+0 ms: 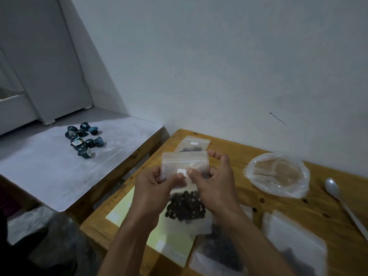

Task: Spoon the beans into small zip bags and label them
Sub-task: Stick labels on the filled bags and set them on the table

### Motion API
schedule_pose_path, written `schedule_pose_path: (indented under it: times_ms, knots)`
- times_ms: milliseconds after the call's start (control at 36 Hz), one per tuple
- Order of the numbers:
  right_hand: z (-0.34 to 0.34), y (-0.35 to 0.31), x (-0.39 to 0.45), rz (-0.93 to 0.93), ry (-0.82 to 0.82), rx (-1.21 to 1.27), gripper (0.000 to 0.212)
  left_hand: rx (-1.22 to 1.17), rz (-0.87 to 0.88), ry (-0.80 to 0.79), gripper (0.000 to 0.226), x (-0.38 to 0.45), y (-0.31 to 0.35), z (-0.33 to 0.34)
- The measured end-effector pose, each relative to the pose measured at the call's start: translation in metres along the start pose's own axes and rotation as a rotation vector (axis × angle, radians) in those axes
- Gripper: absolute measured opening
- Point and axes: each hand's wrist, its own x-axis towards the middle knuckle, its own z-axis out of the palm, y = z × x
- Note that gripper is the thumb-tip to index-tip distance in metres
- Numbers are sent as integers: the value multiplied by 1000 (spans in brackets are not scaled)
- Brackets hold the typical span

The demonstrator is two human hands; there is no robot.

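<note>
Hands: left (153, 188) and right (215, 184) pinching a zip bag of dark beans (185, 170) and its white label (181, 172), above the bench.
Bench (235, 154): wood, against a white wall (219, 66); white spoon (342, 202), crumpled plastic bag (278, 174), yellow label sheet (139, 216).
Left: white-topped table (49, 172), blue capsules (83, 140).

Clear zip bag (185, 163), white label (181, 172), black beans (185, 205); pale yellow sheet (139, 216), possibly teal capsules (84, 141).

spoon (345, 204) right of crumpled bag (278, 174), perhaps touching
</note>
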Motion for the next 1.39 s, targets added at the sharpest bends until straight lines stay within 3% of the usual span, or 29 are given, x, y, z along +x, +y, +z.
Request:
schedule_pose_path:
  times_ms: [250, 417, 500, 722, 944, 1167, 1389]
  knots:
    - [-13, 15, 33, 144, -26, -56, 61, 42, 38, 53, 24, 70, 5, 27]
    - [-26, 33, 81, 213, 231, 8, 59, 339, 73, -109, 83, 108, -1, 58]
    - [-36, 41, 100, 218, 330, -80, 60, 460, 138, -152, 92, 120, -12, 75]
    - [-51, 50, 125, 219, 401, -379, 47, 711, 229, -161, 70, 140, -38, 117]
    - [-47, 56, 121, 268, 291, -584, 45, 837, 303, -140, 53, 142, -47, 130]
    - [-48, 50, 98, 104, 158, -657, 49, 835, 383, -119, 52, 126, -37, 110]
    - [-46, 31, 49, -100, -48, -654, 27, 760, 438, -33, 42, 87, -18, 44]
